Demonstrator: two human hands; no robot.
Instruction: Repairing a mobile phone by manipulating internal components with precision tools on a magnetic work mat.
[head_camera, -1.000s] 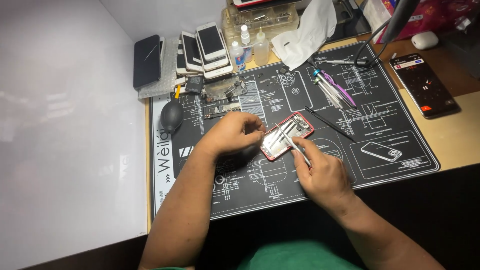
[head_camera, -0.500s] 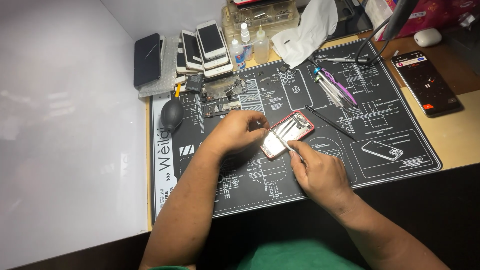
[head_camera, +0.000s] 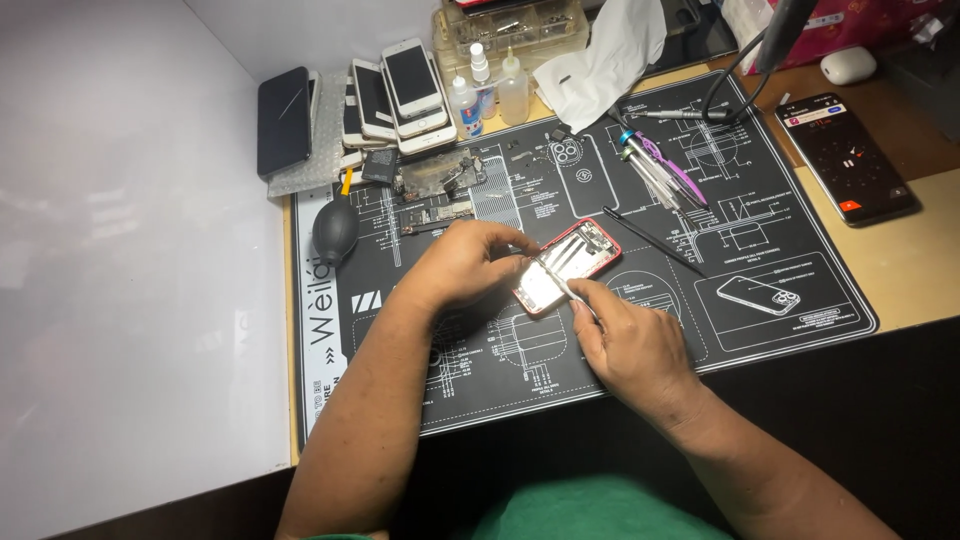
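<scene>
Red-framed and lying open on the black repair mat (head_camera: 760, 225), the phone shell (head_camera: 566, 266) was best steadied flat by the left hand (head_camera: 462, 265) gripping its edge while the right hand (head_camera: 625, 340), pinched on thin tweezers (head_camera: 556, 283), worked lightly inside.

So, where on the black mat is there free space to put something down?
Free: the mat right of the red open phone, around the printed phone outline, and its front left corner below the left hand. Crowded: the back edge, with stacked phones, bottles and tools.
</scene>
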